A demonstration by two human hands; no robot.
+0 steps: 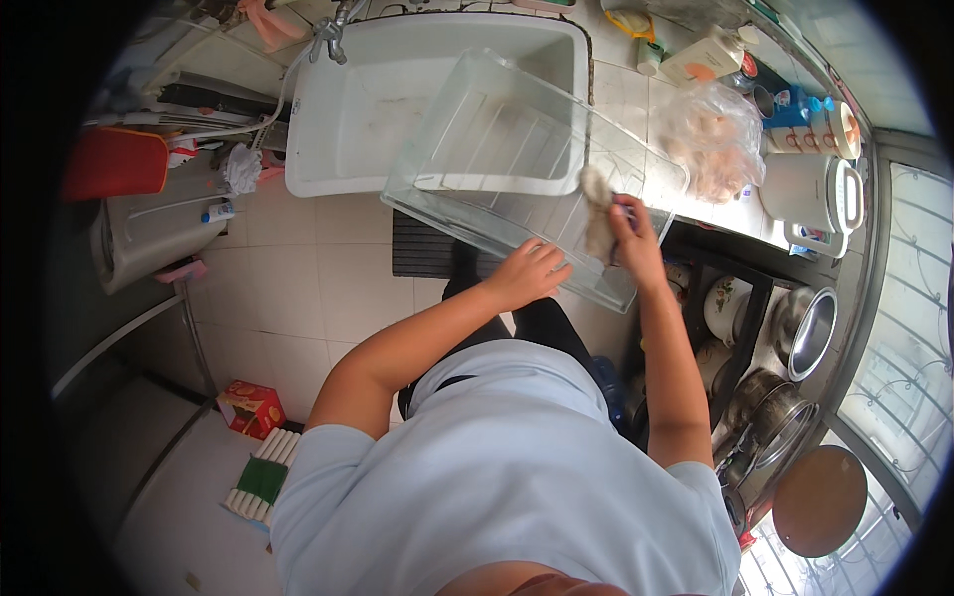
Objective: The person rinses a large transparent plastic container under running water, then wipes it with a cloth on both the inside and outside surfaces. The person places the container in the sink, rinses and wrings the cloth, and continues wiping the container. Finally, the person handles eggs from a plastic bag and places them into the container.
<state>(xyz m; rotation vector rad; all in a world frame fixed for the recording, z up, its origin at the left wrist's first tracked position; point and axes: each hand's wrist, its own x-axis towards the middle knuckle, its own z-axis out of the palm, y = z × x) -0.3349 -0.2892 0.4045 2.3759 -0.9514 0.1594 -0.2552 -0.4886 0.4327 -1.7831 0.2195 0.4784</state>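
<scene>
A clear plastic bin (514, 149), probably a fridge drawer, lies at a slant across the front rim of the white sink (358, 119) and the tiled counter to its right. My left hand (529, 274) rests on the bin's near wall, fingers curled over the edge. In my right hand (635, 242) is a beige scrubbing cloth (596, 205), held against the bin's right-hand part. Something small and purple shows at my right fingers; what it is cannot be told. The bin's far corner reaches over the sink basin.
A metal faucet (332, 37) stands at the sink's back left. On the right counter are a plastic bag (708, 141) of rounded items, bottles and a white pitcher (801, 194). Steel basins (809, 335) and pots stand right of me. A red box (252, 408) sits behind on the left.
</scene>
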